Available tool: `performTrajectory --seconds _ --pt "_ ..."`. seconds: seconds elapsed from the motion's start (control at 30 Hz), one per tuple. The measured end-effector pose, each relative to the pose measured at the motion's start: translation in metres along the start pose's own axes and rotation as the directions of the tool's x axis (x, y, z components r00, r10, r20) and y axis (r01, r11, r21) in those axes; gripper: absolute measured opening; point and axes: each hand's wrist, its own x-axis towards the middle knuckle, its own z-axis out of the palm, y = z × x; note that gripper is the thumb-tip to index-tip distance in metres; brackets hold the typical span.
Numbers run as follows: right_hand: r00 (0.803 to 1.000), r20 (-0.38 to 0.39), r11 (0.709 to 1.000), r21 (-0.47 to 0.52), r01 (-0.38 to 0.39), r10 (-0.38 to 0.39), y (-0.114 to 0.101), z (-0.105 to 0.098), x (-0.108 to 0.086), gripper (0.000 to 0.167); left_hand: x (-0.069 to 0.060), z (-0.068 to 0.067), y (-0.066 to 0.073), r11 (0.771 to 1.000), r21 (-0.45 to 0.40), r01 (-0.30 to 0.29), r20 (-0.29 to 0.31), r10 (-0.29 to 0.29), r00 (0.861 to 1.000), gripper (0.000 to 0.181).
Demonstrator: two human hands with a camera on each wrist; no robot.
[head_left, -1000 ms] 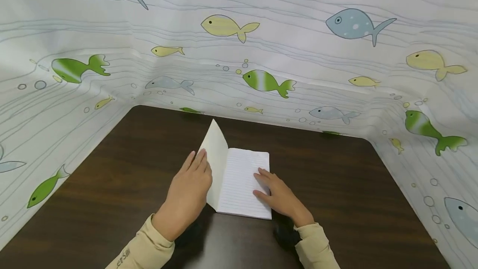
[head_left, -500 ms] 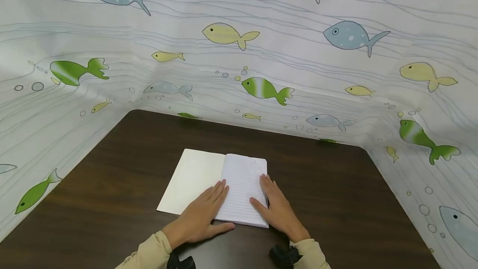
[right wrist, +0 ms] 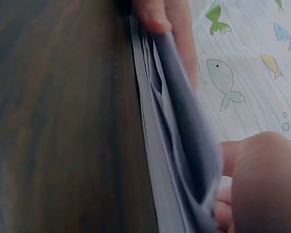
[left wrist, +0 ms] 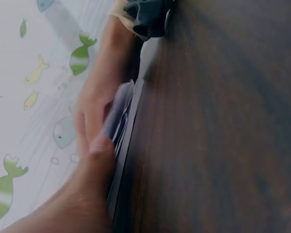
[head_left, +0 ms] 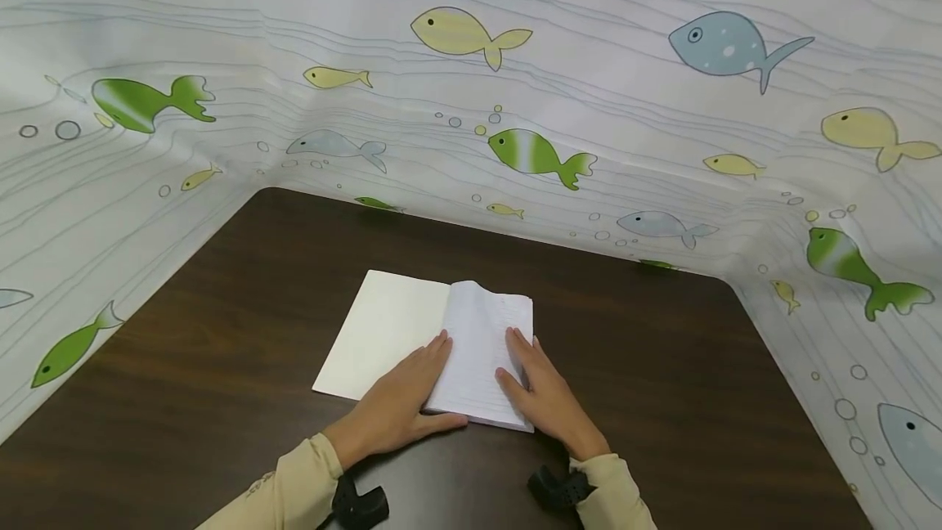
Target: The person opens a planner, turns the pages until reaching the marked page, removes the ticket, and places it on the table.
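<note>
A notebook (head_left: 482,366) lies opened on the dark wooden table, its blank cream cover (head_left: 390,325) flat to the left. Its lined pages bulge upward near the spine, and the right wrist view shows loose pages (right wrist: 184,131) arched apart at the lower edge. My left hand (head_left: 397,399) rests along the spine, fingers extended over cover and page, thumb by the bottom edge. On the right side of the page lies my right hand (head_left: 548,399), thumb and forefinger touching the paper. Its other fingers are partly hidden at the notebook's right edge.
A fish-patterned cloth (head_left: 412,96) stands as walls behind and beside the table (head_left: 213,317). Black wrist devices sit on both wrists, the left one (head_left: 361,505) and the right one (head_left: 559,487) close above the tabletop.
The cover, standing upright under my left hand a second ago, now lies flat on the left. My left hand has moved down to the spine. Pages that lay flat now bulge.
</note>
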Motion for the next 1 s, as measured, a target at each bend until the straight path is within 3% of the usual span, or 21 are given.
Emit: performTrajectory --seconds 0.1,0.23,0.37,0.43,0.53,0.6,0.63,0.73,0.8,0.83,0.9,0.97,1.0 --pt "0.998 0.000 0.998 0.011 0.056 -0.056 0.001 -0.001 0.004 0.068 0.003 -0.002 -0.001 0.997 -0.074 0.021 -0.002 -0.021 1.000 0.109" --pt "0.993 -0.010 0.992 0.031 0.120 -0.120 0.004 -0.001 0.007 0.062 0.003 -0.003 -0.004 0.992 -0.130 -0.001 -0.034 -0.004 0.999 0.100" --pt "0.994 -0.018 0.992 0.057 0.108 -0.107 0.004 -0.001 0.006 0.058 0.001 -0.004 -0.004 0.990 -0.123 -0.063 -0.095 0.052 0.994 0.094" --pt "0.995 -0.029 0.991 0.088 0.097 -0.094 0.003 0.000 0.005 0.055 0.000 -0.004 -0.003 0.988 -0.091 -0.123 -0.150 0.108 0.983 0.092" --pt "0.995 -0.059 0.987 0.129 0.093 -0.086 0.002 0.001 0.005 0.052 0.001 -0.005 -0.002 0.976 -0.003 -0.216 -0.265 0.207 0.942 0.086" --pt "0.992 -0.082 0.985 0.140 0.105 -0.094 0.002 0.001 0.005 0.051 0.002 -0.006 -0.001 0.971 0.053 -0.233 -0.361 0.236 0.902 0.085" --pt "0.991 -0.092 0.984 0.139 0.107 -0.095 0.002 0.001 0.006 0.051 0.004 -0.007 -0.001 0.970 0.080 -0.231 -0.417 0.243 0.876 0.086" --pt "0.990 -0.106 0.986 0.130 0.106 -0.093 0.003 0.000 0.006 0.052 0.007 -0.010 -0.001 0.975 0.163 -0.151 -0.553 0.217 0.805 0.090" --pt "0.992 -0.098 0.988 0.125 0.092 -0.080 0.003 0.000 0.005 0.054 0.008 -0.013 -0.001 0.969 0.236 -0.078 -0.599 0.209 0.773 0.086" --pt "0.994 -0.088 0.989 0.128 0.077 -0.066 0.003 0.000 0.005 0.056 0.008 -0.014 -0.001 0.959 0.279 -0.045 -0.600 0.211 0.772 0.084" --pt "0.996 -0.074 0.990 0.126 0.061 -0.052 0.003 0.000 0.005 0.059 0.007 -0.014 -0.002 0.933 0.359 0.010 -0.567 0.210 0.796 0.078" --pt "0.997 -0.067 0.991 0.121 0.051 -0.043 0.004 0.001 0.005 0.062 0.005 -0.013 -0.004 0.914 0.407 -0.001 -0.516 0.230 0.825 0.069" --pt "0.997 -0.066 0.992 0.114 0.048 -0.040 0.004 0.001 0.004 0.064 0.004 -0.011 -0.005 0.916 0.401 -0.030 -0.485 0.240 0.841 0.062"
